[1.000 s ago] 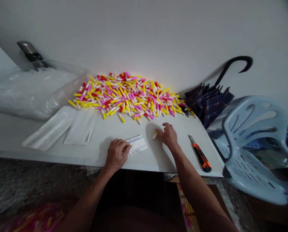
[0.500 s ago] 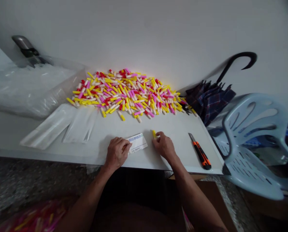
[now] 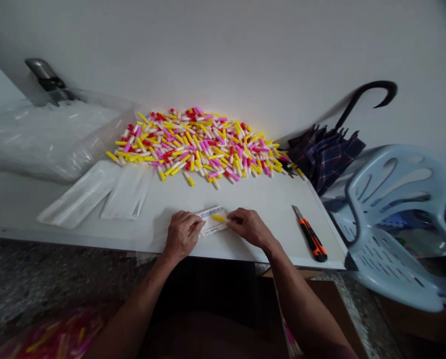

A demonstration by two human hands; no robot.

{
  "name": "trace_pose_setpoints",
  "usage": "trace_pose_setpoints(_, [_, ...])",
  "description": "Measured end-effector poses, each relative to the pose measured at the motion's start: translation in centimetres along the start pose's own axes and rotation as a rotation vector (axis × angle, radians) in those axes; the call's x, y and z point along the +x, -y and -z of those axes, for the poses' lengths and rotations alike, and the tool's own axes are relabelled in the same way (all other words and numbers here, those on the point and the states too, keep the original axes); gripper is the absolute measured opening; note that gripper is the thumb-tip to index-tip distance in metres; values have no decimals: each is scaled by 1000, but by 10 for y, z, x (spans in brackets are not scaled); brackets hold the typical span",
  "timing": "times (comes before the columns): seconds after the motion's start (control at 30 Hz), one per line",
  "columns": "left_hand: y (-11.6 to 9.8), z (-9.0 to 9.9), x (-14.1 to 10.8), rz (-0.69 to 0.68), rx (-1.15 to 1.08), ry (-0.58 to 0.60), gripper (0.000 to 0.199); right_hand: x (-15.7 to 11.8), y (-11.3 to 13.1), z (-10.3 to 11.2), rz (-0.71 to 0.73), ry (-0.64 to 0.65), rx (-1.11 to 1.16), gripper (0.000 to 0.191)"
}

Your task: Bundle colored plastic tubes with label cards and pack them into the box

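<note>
Where table (image 3: 268, 199) meets wall (image 3: 223, 45), plastic caps (image 3: 196, 144) (probably)

The white worktop (image 3: 268, 199) carries a heap of yellow, pink, red and white plastic sticks (image 3: 196, 144) beyond the left hand (image 3: 181, 235) and right hand (image 3: 250, 228). A printed card (image 3: 210, 222) lies between them, an orange-handled utility knife (image 3: 311, 239) right of them, and flat plastic sleeves (image 3: 96, 194) and a clear plastic bundle (image 3: 47, 139) left of them.

I've got the pile of plastic sticks (image 3: 196, 144) at the back of the surface (image 3: 268, 194), plastic bags (image 3: 51, 139) to its left, a utility knife (image 3: 311, 238) front right, an umbrella (image 3: 326, 157) beyond it.
</note>
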State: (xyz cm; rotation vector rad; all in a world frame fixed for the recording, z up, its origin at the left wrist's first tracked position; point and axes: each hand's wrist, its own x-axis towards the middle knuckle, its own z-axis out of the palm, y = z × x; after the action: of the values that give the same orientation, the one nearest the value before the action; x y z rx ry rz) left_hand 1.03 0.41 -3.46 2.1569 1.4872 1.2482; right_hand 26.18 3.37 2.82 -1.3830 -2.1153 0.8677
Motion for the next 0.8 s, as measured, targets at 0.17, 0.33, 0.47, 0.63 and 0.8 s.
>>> trace_pose_setpoints(0.17, [1, 1, 0, -12, 0, 17, 18, 12, 3, -25, 15, 39, 100, 11])
trace_pose_setpoints(0.33, [2, 2, 0, -20, 19, 18, 16, 8, -4, -43, -43, 120, 459, 11])
trace_pose_setpoints(0.47, [1, 2, 1, -1, 21, 31, 19, 3, -9, -40, -145, 182, 675, 34])
trace_pose_setpoints(0.63, [2, 1, -1, -7, 53, 40, 19, -1, -2, -43, -202, 331, 743, 59])
trace_pose_setpoints(0.8, [0, 4, 6, -13, 99, 113, 15, -2, 0, -50, -210, 253, 785, 63])
